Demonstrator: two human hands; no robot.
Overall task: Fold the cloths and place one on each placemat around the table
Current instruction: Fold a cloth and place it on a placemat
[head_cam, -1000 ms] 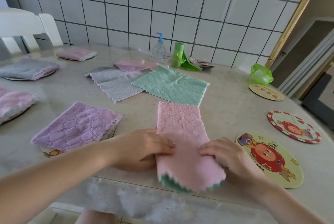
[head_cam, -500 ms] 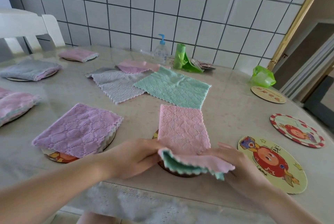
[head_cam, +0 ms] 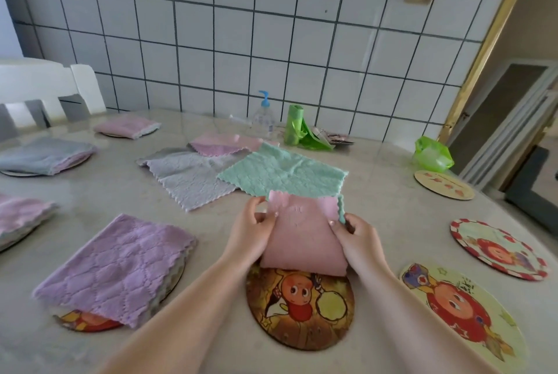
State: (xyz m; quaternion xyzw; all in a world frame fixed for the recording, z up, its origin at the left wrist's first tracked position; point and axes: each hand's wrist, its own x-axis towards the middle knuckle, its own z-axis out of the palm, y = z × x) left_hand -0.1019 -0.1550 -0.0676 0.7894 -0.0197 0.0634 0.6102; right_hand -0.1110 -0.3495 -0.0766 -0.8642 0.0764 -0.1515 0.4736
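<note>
**Q:** Status of the workpiece and both hands?
**A:** The pink cloth (head_cam: 302, 240) lies between the two hands. The left hand (head_cam: 250, 230) pinches its far left corner. The right hand (head_cam: 359, 236) pinches its far right corner, where a mint-green reverse face shows. On each hand the fingers (head_cam: 259, 218) are curled onto the fabric and hold nothing else. The fold edge, on the wrist side of the fingers, rests on the far rim of the brown placemat (head_cam: 299, 313).

**Q:** Orientation?
**A:** The scalloped free edges sit at the fingertips, and the closed fold points back toward the person. The long axis runs from fold to fingertips, away from the body. It cannot be determined whether the pinched end touches the tabletop (head_cam: 392, 207) or is held just above it.

**Q:** Handling characteristics?
**A:** The cloth is judged light, soft and limp, with a plush surface unlikely to slip. Any unsupported span will sag. Grip at the corners, taking all layers together, to keep the edges aligned.

**Q:** Hazards?
**A:** The spread mint cloth (head_cam: 283, 175) lies just beyond the fingertips, so a deep pinch could catch its near edge. Placement probably calls for drawing the pink cloth back toward the wrists to centre it on the placemat.
</note>
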